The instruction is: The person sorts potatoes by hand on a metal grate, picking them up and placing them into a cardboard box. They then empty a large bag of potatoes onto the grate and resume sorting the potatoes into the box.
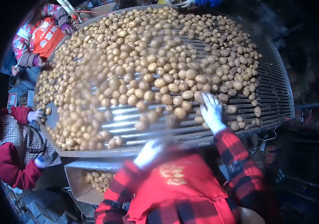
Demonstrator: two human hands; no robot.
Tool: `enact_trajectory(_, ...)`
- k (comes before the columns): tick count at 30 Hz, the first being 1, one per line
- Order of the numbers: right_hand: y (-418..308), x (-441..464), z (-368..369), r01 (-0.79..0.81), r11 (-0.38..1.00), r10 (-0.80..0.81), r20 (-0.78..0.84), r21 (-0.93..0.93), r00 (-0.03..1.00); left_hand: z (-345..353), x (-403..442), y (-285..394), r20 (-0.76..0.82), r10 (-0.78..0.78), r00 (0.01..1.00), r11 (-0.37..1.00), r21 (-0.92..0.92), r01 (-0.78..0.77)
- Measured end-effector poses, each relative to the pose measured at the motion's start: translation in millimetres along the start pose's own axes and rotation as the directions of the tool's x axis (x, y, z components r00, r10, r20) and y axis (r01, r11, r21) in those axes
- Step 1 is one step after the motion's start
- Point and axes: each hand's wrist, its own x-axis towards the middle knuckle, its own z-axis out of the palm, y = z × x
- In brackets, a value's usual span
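Observation:
A wide heap of potatoes covers much of a slatted metal sorting table. My right hand, in a white glove, lies over the near right part of the heap. Its fingers stretch forward and touch potatoes, and no potato is gripped in it. My left hand, also in a white glove, is at the table's near edge, in front of bare shiny slats. Its fingers are smeared by motion, so what they hold cannot be made out.
Below the near edge a cardboard box holds several potatoes. A person in a red apron stands at the far left, another in a checked apron at the near left. A third person's gloved hands show at the far edge.

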Motion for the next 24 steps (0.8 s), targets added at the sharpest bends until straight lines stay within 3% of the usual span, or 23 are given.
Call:
enact_trajectory(1,-1.2,16.7,12.8,-0.024,0.999,0.028,0.111,-0.038,0.993,7.9,15.0,-3.1,-0.021,0.032,0.999,0.998,-0.061,-0.034)
enact_trajectory(2,-21.3,34.3,1.8,0.018,0.957,0.052,0.232,-0.289,0.971,13.6,27.7,7.8,0.026,-0.067,0.997,0.982,-0.174,0.07)
enact_trajectory(3,-13.9,46.4,15.3,-0.054,0.99,0.085,0.242,-0.131,0.967,16.7,38.3,7.0,0.013,-0.073,0.997,0.983,-0.166,0.074)
enact_trajectory(4,-12.5,56.8,14.7,-0.133,0.989,0.116,0.208,0.069,0.971,20.0,48.6,8.8,0.002,0.037,0.999,0.999,-0.009,-0.037)
enact_trajectory(6,-17.1,57.1,11.1,-0.285,0.83,0.242,0.151,0.48,0.958,25.9,54.7,9.1,0.003,0.139,0.99,0.98,0.145,-0.138)
enact_trajectory(7,-19.5,49.9,7.9,-0.189,0.852,0.169,0.085,0.489,0.982,35.3,50.5,29.4,0.069,0.119,0.991,0.929,-0.36,-0.086)
enact_trajectory(8,-29.0,40.3,-1.0,-0.188,0.85,0.16,0.099,0.491,0.982,35.9,49.4,32.2,0.093,0.123,0.988,0.806,-0.59,-0.045)
enact_trajectory(9,-45.4,29.1,-15.0,-0.167,0.793,0.033,0.233,0.586,0.972,36.5,48.3,35.2,0.117,0.128,0.985,0.628,-0.778,0.011)
enact_trajectory(11,-73.2,18.2,-31.7,-0.183,0.635,-0.254,0.426,0.75,0.868,26.5,51.2,18.2,0.125,-0.188,0.974,0.423,-0.885,0.195)
enact_trajectory(12,-75.7,24.4,-23.8,0.079,0.869,-0.266,0.327,0.489,0.907,20.9,50.7,4.1,0.26,-0.084,0.962,0.357,-0.894,0.272)
enact_trajectory(13,-81.9,41.0,-12.6,0.146,0.921,-0.248,0.253,0.361,0.935,18.1,45.7,-7.8,0.252,-0.089,0.964,0.35,-0.898,0.267)
enact_trajectory(15,-100.1,68.9,8.0,0.264,0.945,-0.319,0.363,0.193,0.876,15.0,37.9,-21.7,0.173,-0.203,0.964,0.353,-0.905,0.237)
enact_trajectory(17,-110.2,85.7,17.3,0.272,0.779,-0.488,0.274,0.565,0.829,14.6,29.5,-7.1,0.131,-0.169,0.977,0.407,-0.893,0.19)
enact_trajectory(18,-117.0,87.4,14.7,-0.335,0.27,-0.353,0.417,0.903,0.838,11.3,23.0,-6.6,0.078,-0.173,0.982,0.366,-0.92,0.138)
enact_trajectory(19,-113.9,96.6,2.0,-0.21,0.308,-0.243,0.29,0.928,0.926,7.5,16.2,-5.4,0.022,-0.175,0.984,0.325,-0.942,0.079)
enact_trajectory(20,-102.2,103.4,-15.2,0.082,0.705,-0.224,0.111,0.705,0.968,3.2,9.9,-0.7,-0.01,-0.229,0.973,0.368,-0.927,0.077)
enact_trajectory(21,-86.2,105.7,-27.7,0.3,0.918,-0.292,-0.068,0.258,0.954,-1.3,1.5,-8.4,-0.064,-0.265,0.962,0.387,-0.921,0.045)
enact_trajectory(23,-63.0,73.1,-31.2,0.373,0.897,-0.387,0.016,0.238,0.922,-5.4,-10.1,-14.3,-0.061,-0.185,0.981,0.29,-0.957,-0.005)
enact_trajectory(24,-56.4,54.8,-29.2,0.431,0.855,-0.483,0.137,0.289,0.865,-5.8,-12.8,-15.5,-0.07,-0.181,0.981,0.285,-0.958,-0.015)
